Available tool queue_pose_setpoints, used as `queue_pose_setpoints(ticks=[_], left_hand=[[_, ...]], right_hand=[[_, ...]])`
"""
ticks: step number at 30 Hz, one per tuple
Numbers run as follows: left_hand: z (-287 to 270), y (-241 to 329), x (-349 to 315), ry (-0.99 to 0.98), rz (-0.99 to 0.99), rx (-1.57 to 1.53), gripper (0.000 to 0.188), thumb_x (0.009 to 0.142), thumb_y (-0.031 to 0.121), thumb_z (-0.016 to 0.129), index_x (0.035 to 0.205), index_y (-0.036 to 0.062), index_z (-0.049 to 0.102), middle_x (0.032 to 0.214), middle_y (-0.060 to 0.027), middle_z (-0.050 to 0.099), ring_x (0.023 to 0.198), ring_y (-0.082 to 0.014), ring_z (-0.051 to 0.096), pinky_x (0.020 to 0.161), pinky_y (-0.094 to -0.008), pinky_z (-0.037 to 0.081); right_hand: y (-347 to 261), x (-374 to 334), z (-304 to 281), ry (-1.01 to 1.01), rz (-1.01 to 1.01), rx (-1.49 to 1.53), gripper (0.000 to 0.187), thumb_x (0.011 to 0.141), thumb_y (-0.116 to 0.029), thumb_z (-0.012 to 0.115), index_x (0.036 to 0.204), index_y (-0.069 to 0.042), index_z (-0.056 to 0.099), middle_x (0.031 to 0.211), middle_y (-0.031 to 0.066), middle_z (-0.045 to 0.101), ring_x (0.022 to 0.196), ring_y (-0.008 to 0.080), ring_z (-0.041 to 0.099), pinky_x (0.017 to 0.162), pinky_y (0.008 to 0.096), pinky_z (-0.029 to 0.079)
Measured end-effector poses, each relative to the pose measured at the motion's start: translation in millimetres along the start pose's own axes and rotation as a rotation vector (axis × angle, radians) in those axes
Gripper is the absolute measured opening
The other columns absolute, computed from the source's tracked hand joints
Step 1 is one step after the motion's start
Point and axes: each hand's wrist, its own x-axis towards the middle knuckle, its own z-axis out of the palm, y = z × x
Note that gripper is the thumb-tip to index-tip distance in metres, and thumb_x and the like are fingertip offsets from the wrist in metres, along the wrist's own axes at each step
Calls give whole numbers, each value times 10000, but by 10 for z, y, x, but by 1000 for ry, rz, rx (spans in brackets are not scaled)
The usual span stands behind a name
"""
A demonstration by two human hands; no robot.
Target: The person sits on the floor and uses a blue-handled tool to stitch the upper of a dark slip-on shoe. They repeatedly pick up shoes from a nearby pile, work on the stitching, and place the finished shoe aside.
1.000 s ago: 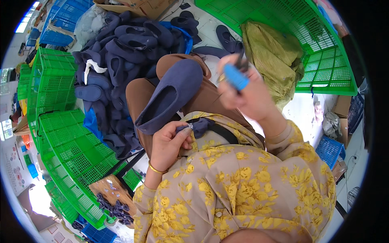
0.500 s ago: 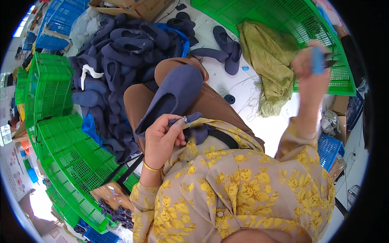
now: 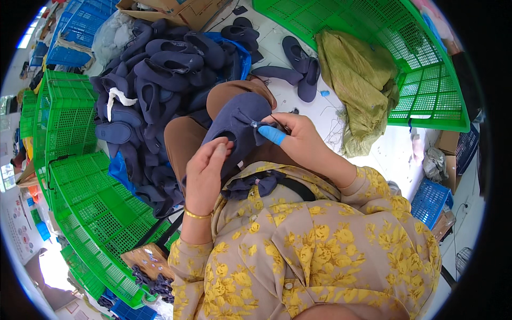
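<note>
A navy cloth slip-on shoe [image 3: 250, 106] lies across my lap, toe pointing away. My left hand [image 3: 205, 170] is closed at the rim of its opening, thumb and fingers pinching there. At the right side of the upper, my right hand [image 3: 304, 141], with blue tape [image 3: 272, 134] round its thumb, pinches a small navy fabric strip [image 3: 258, 127] against the shoe. A light speck shows beside the thumb tip. Something thin and dark sticks out from the right fingers; its kind is unclear. More navy fabric pieces [image 3: 261, 184] rest on the lap near my waist.
A large heap of navy shoes [image 3: 160, 69] fills the left, beside green crates [image 3: 96, 186]. Several shoes [image 3: 304, 66] lie on the white floor ahead. An olive sack [image 3: 357, 80] hangs by a green crate [image 3: 426, 80] at right. A cardboard box [image 3: 181, 13] stands behind the heap.
My right hand has come in from the far right to the shoe. My left hand has shifted from a fabric strip near my waist to the shoe's opening. A strip now lies against the upper.
</note>
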Motion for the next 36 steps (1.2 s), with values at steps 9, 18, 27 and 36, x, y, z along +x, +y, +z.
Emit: queue_pose_setpoints(ticks=[9,18,27,36], left_hand=[[186,-221,122,59,-294,-526,230,939,124,611,1110,-26,645,1023,-79,675,926,-144,615,865,-268,476],[222,-187,149,65,-348,-554,173,931,109,621,1056,-6,657,995,-66,673,908,-140,615,845,-262,473],[331,-132,178,128,-329,-549,148,907,165,676,964,30,662,876,-17,630,818,-104,567,754,-235,438],[480,-134,262,262,-302,-449,212,864,243,746,790,94,614,740,43,554,682,-51,453,640,-212,355]], right_hand=[[46,77,173,-77,253,115,171,927,-157,616,924,3,678,761,-16,635,713,34,511,624,229,448],[173,67,192,-33,188,138,173,928,-154,606,923,3,677,745,6,644,691,38,512,613,235,447],[123,54,223,36,116,-105,156,875,-138,625,815,6,613,687,144,607,563,216,539,556,342,441],[2,62,221,23,70,-199,133,833,-130,642,809,-1,619,757,166,640,631,310,613,577,388,464]])
